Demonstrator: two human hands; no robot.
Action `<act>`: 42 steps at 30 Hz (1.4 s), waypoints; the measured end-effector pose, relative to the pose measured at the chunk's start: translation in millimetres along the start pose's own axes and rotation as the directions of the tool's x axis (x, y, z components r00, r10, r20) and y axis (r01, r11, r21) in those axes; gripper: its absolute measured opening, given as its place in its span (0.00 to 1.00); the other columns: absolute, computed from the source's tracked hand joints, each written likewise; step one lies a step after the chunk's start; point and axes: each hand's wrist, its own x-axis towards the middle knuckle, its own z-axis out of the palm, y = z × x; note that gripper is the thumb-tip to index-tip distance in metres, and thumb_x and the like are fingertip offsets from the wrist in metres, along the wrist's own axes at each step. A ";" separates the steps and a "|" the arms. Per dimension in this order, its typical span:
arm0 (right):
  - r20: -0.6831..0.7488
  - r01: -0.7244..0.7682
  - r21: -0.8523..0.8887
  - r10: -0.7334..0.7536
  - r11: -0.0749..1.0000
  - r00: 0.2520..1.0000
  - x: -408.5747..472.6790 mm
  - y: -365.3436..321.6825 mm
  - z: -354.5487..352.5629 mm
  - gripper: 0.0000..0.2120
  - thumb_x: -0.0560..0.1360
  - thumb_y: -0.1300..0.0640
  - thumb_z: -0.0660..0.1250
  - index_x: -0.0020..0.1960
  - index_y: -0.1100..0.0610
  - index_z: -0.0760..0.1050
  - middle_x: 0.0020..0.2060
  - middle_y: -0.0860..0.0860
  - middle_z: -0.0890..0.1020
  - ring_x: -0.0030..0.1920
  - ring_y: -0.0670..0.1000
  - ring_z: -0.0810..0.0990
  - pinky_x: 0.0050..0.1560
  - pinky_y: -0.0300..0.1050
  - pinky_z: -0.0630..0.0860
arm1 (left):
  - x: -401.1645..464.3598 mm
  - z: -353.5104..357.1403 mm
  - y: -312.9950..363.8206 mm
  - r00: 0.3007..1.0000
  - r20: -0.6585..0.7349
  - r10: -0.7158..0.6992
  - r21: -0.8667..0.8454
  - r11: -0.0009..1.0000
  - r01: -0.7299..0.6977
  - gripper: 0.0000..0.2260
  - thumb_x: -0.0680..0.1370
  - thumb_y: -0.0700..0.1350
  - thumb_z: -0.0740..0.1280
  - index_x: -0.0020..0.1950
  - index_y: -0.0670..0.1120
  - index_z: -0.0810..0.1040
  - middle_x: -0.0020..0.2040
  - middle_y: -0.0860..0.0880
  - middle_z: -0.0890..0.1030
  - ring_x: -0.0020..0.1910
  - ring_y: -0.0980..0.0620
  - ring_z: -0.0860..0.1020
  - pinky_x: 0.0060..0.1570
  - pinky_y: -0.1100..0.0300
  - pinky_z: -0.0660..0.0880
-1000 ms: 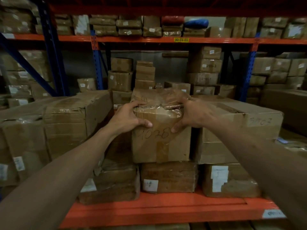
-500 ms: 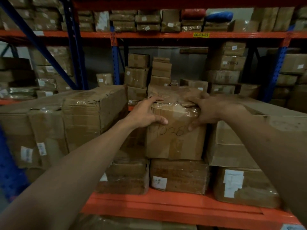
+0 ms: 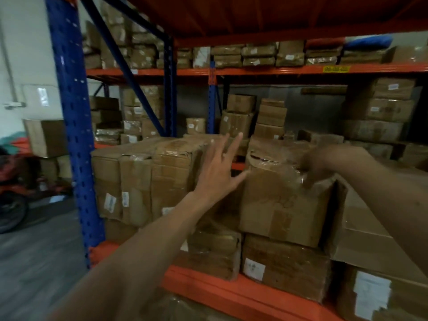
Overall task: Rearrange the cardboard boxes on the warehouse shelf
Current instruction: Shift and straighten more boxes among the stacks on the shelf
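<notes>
Resting tilted atop a lower box [image 3: 286, 266] near the shelf [image 3: 231, 294] front, the taped box [image 3: 281, 205] looks stiff but crumpled and slick on top; lower corners seem safer holds. Right hand [image 3: 324, 164] grips its top right edge, blurred; left hand [image 3: 218, 169] is spread and released, thumb touching. Handwriting on its face is unreadable.

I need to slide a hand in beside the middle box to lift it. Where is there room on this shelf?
One gap: between the tall box stack on the left and the middle box, where the left hand is spread open. The right side is crowded: the right hand grips the top there, and a large box presses close.
</notes>
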 end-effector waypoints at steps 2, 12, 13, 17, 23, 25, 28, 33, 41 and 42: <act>-0.090 0.064 0.010 -0.063 0.998 0.994 0.5 -25.6 -19.9 0.44 0.58 0.36 0.79 0.70 0.46 0.69 0.63 0.51 0.76 0.60 0.57 0.75 0.58 0.57 0.75 | -11.6 -19.4 -20.3 0.968 -0.249 0.020 0.098 0.995 0.005 0.48 0.71 0.59 0.75 0.81 0.44 0.51 0.79 0.39 0.54 0.78 0.40 0.51 0.77 0.44 0.49; -0.286 0.628 0.066 -0.588 0.775 0.756 -27.3 -224.9 -52.1 0.60 0.60 0.37 0.80 0.76 0.31 0.40 0.80 0.51 0.39 0.78 0.62 0.39 0.71 0.75 0.50 | -97.8 -43.4 -109.7 0.715 0.126 -0.688 -0.147 0.700 0.699 0.68 0.55 0.71 0.78 0.80 0.46 0.42 0.78 0.38 0.58 0.74 0.39 0.62 0.69 0.42 0.66; -0.256 0.626 0.084 -0.591 0.775 0.765 -26.5 -239.8 -51.0 0.60 0.60 0.35 0.79 0.76 0.30 0.38 0.80 0.52 0.39 0.78 0.63 0.40 0.71 0.75 0.50 | -98.8 -40.1 -112.4 0.725 0.164 -0.669 -0.105 0.719 0.687 0.68 0.56 0.70 0.78 0.79 0.44 0.41 0.77 0.38 0.58 0.74 0.39 0.63 0.68 0.42 0.68; -0.253 0.574 -0.018 -0.559 0.819 0.790 -18.2 -272.6 -49.2 0.58 0.61 0.31 0.76 0.76 0.32 0.39 0.79 0.56 0.53 0.76 0.64 0.54 0.70 0.69 0.59 | -92.5 -30.8 -116.5 0.788 0.192 -0.585 0.063 0.809 0.585 0.65 0.61 0.66 0.78 0.77 0.37 0.40 0.74 0.38 0.59 0.71 0.39 0.66 0.64 0.47 0.71; -0.435 0.377 0.119 -0.293 0.918 0.851 -15.1 -235.2 -26.2 0.47 0.57 0.31 0.77 0.67 0.40 0.54 0.63 0.53 0.72 0.60 0.60 0.74 0.51 0.59 0.70 | -74.6 -30.1 -129.8 0.954 0.236 -0.187 0.220 0.966 0.135 0.62 0.59 0.65 0.77 0.75 0.37 0.43 0.67 0.38 0.64 0.62 0.40 0.70 0.60 0.50 0.72; -0.422 0.288 0.255 -0.161 0.923 0.892 -24.7 -216.2 2.1 0.49 0.58 0.31 0.76 0.69 0.42 0.52 0.64 0.57 0.72 0.59 0.62 0.75 0.57 0.61 0.70 | -75.1 -24.4 -127.6 0.959 0.276 -0.067 0.329 0.944 -0.029 0.61 0.60 0.66 0.77 0.75 0.35 0.47 0.65 0.38 0.66 0.61 0.38 0.72 0.59 0.48 0.73; -0.372 0.185 0.417 -0.018 0.890 0.928 -36.5 -206.4 46.3 0.47 0.62 0.32 0.76 0.69 0.45 0.52 0.63 0.58 0.71 0.58 0.63 0.76 0.61 0.61 0.72 | -83.4 -18.0 -128.2 0.929 0.362 0.084 0.477 0.839 -0.262 0.58 0.62 0.67 0.75 0.76 0.33 0.51 0.65 0.35 0.69 0.60 0.35 0.73 0.57 0.44 0.74; -0.284 0.133 0.599 0.054 0.790 0.957 -40.2 -215.5 87.8 0.43 0.65 0.35 0.76 0.65 0.50 0.53 0.62 0.59 0.72 0.57 0.61 0.76 0.56 0.55 0.74 | -74.7 -12.0 -157.7 0.835 0.458 0.304 0.439 0.740 -0.510 0.44 0.71 0.57 0.72 0.76 0.37 0.54 0.64 0.37 0.71 0.57 0.38 0.73 0.53 0.45 0.72; -0.405 -0.070 -0.018 0.057 0.997 0.913 -40.6 -223.3 97.6 0.47 0.62 0.23 0.66 0.70 0.51 0.63 0.59 0.58 0.72 0.56 0.60 0.75 0.45 0.52 0.72 | -44.5 -9.0 -201.3 0.681 0.636 0.362 0.187 0.784 -0.592 0.58 0.63 0.71 0.73 0.80 0.46 0.47 0.71 0.41 0.65 0.69 0.39 0.65 0.69 0.45 0.62; -0.446 -0.045 -0.124 -0.015 0.991 0.895 -36.9 -223.3 90.0 0.48 0.61 0.24 0.68 0.71 0.52 0.64 0.63 0.57 0.66 0.61 0.59 0.70 0.51 0.53 0.72 | -40.9 -8.7 -205.6 0.686 0.652 0.323 0.198 0.801 -0.565 0.59 0.63 0.73 0.71 0.80 0.45 0.46 0.73 0.40 0.65 0.70 0.39 0.65 0.71 0.44 0.60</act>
